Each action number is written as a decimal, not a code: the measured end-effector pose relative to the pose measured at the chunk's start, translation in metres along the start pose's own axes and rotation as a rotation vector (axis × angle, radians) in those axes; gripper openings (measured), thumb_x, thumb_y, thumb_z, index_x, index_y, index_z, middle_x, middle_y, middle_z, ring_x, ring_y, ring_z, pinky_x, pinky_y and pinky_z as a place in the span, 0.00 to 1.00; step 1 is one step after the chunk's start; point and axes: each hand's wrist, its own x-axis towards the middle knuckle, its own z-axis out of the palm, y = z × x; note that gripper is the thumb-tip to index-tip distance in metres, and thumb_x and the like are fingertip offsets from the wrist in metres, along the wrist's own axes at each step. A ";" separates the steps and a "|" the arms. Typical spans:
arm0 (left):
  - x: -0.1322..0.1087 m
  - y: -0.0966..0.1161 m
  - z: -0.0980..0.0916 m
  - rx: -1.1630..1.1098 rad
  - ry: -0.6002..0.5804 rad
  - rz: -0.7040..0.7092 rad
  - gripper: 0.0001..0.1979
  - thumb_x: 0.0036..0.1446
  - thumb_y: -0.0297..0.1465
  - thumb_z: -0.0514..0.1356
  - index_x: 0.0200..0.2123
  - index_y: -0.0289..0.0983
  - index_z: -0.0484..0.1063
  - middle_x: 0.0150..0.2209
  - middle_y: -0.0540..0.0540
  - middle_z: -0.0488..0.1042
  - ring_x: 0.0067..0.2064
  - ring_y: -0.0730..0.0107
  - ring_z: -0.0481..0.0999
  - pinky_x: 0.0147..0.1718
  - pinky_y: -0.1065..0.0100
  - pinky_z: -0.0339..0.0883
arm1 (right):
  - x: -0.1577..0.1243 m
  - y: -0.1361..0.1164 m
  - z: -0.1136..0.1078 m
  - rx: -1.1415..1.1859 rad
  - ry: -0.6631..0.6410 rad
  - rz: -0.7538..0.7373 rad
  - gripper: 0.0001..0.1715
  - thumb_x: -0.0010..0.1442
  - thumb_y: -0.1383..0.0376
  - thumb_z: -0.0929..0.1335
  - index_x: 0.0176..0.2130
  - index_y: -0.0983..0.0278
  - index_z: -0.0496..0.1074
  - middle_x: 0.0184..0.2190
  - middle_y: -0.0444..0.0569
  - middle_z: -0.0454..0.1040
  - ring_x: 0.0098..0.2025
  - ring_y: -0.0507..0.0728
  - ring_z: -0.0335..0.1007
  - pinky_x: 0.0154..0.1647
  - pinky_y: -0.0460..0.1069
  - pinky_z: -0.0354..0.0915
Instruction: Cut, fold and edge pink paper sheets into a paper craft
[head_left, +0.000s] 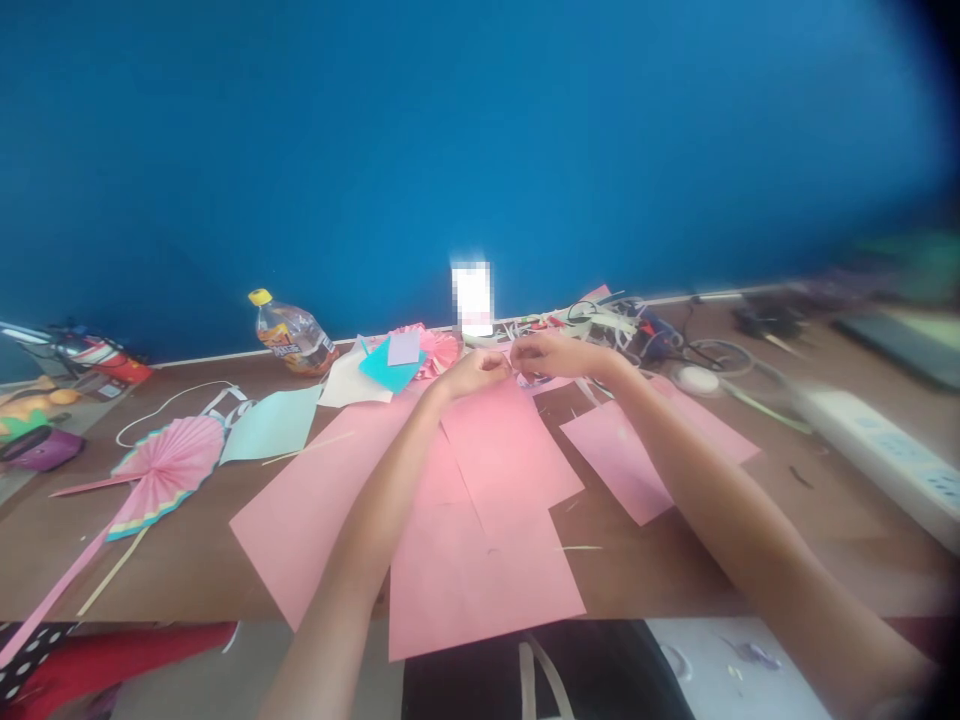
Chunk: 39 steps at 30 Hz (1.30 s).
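Observation:
Over the far end of the pink paper sheets [510, 450], my left hand [478, 372] and my right hand [551, 355] nearly meet. The fingers of both are pinched together, and whatever is between them is too small to make out. Just below my right fingers lies a small bluish-white item [531, 380], mostly hidden. A teal paper piece [386, 370] with a lilac square [403, 348] on it rests to the left of my left hand. Behind these shows a pink pleated paper piece [439, 350], partly covered.
A pleated pink fan [169, 465] and a pale green sheet [271, 420] lie left. A bottle with a yellow cap [292, 335] leans by the blue wall [480, 130]. Paper scraps [600, 325] pile up behind my right hand. A white power strip [885, 455] is at right.

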 end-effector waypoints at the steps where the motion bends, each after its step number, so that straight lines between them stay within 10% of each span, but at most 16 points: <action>1: 0.000 0.000 -0.001 -0.015 0.001 -0.011 0.17 0.52 0.42 0.58 0.28 0.33 0.69 0.27 0.50 0.66 0.29 0.76 0.62 0.31 0.71 0.54 | 0.000 -0.001 0.000 0.017 0.017 -0.007 0.07 0.58 0.61 0.63 0.36 0.62 0.68 0.26 0.45 0.74 0.24 0.50 0.63 0.27 0.46 0.57; 18: -0.003 -0.005 -0.001 -0.045 0.013 -0.018 0.14 0.53 0.39 0.57 0.25 0.33 0.68 0.24 0.52 0.62 0.28 0.77 0.59 0.28 0.72 0.50 | 0.004 -0.001 0.003 -0.233 0.080 -0.060 0.10 0.51 0.66 0.64 0.32 0.62 0.74 0.25 0.44 0.74 0.26 0.51 0.63 0.27 0.47 0.53; 39: -0.011 -0.012 0.016 -0.592 0.079 -0.103 0.10 0.45 0.36 0.59 0.25 0.33 0.72 0.25 0.48 0.71 0.29 0.72 0.68 0.34 0.68 0.62 | -0.004 -0.019 0.002 0.086 0.238 -0.259 0.07 0.47 0.67 0.67 0.29 0.65 0.74 0.26 0.47 0.75 0.28 0.53 0.69 0.28 0.47 0.63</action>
